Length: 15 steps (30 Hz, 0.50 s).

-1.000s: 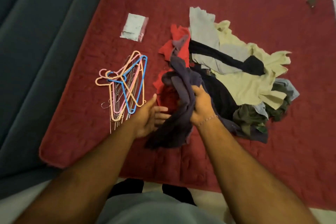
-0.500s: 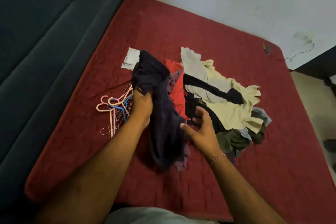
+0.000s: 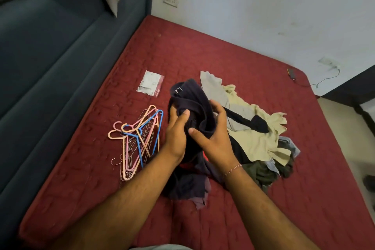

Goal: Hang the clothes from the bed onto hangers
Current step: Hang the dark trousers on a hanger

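Bare red bed (image 3: 253, 199) surface near front edge. Left hand (image 3: 176, 130) and right hand (image 3: 213, 135) grip dark navy garment (image 3: 194, 103), raised beside hangers (image 3: 140, 138).

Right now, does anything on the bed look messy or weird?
Yes. The clothes pile is a crumpled heap, and the hangers lie tangled beside it. A small dark gadget with a cable sits at the bed's far corner.

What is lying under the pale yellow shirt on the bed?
Under the pale yellow shirt an olive-green garment and a blue-grey one stick out at its near edge, resting on the red bedcover. How far they reach beneath it is covered.
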Each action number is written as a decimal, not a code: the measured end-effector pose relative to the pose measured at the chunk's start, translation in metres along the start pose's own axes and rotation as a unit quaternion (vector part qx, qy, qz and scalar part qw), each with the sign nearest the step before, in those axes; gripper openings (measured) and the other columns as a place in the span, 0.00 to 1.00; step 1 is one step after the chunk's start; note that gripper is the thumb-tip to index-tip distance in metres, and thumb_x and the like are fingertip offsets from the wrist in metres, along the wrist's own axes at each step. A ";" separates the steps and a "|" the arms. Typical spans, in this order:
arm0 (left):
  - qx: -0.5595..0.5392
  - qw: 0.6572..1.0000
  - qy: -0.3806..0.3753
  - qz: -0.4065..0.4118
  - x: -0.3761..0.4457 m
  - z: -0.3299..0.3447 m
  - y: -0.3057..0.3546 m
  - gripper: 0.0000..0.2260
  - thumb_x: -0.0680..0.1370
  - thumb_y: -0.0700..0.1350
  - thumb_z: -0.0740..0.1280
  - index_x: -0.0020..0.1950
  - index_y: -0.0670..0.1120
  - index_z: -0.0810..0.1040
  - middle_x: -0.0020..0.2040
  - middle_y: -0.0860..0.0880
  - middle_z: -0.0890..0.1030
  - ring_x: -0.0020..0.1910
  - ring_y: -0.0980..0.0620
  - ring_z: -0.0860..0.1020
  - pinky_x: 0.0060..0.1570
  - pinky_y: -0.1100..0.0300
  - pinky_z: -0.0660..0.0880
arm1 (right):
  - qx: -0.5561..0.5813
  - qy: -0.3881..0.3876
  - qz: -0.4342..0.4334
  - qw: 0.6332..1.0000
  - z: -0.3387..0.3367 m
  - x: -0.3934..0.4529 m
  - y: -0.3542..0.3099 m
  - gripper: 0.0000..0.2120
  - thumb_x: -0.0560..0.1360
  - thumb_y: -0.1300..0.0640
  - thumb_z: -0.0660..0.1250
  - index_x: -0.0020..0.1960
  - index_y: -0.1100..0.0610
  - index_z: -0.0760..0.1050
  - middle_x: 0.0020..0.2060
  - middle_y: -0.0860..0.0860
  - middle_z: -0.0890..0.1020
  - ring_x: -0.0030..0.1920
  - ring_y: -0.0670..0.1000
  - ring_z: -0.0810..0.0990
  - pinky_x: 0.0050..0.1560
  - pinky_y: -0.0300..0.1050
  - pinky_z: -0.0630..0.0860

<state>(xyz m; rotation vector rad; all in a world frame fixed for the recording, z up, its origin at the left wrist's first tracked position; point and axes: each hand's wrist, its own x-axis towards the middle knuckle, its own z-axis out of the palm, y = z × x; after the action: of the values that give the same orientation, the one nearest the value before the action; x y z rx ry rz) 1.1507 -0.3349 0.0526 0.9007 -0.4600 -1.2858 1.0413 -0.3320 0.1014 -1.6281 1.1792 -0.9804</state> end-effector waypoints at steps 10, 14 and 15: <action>0.138 0.952 0.271 0.026 0.014 0.000 -0.020 0.37 0.73 0.38 0.67 0.80 0.47 0.57 0.66 0.45 0.75 0.61 0.47 0.79 0.62 0.55 0.77 | -0.228 -0.104 -0.106 0.962 -0.083 0.017 0.004 0.23 0.75 0.71 0.67 0.65 0.51 0.79 0.60 0.41 0.83 0.63 0.40 0.79 0.67 0.43 0.75; 0.262 0.930 0.257 0.033 0.027 -0.026 -0.037 0.39 0.67 0.46 0.65 0.78 0.45 0.61 0.71 0.41 0.72 0.66 0.43 0.75 0.70 0.45 0.72 | -0.269 -0.247 -0.107 0.925 -0.132 0.035 -0.010 0.20 0.76 0.70 0.68 0.60 0.49 0.82 0.56 0.40 0.84 0.61 0.41 0.81 0.65 0.39 0.75; 0.294 0.930 0.216 0.039 0.026 -0.024 -0.036 0.37 0.67 0.45 0.66 0.77 0.46 0.62 0.69 0.42 0.73 0.64 0.45 0.76 0.67 0.48 0.74 | -0.279 -0.263 -0.109 0.917 -0.142 0.038 -0.011 0.19 0.76 0.69 0.69 0.59 0.49 0.82 0.55 0.40 0.85 0.60 0.42 0.82 0.63 0.41 0.76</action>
<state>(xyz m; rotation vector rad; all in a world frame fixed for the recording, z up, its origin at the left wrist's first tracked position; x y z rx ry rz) 1.1533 -0.3525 0.0057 1.6109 -0.5305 -0.8404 0.9216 -0.3953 0.1592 -2.3305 0.9512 -0.2764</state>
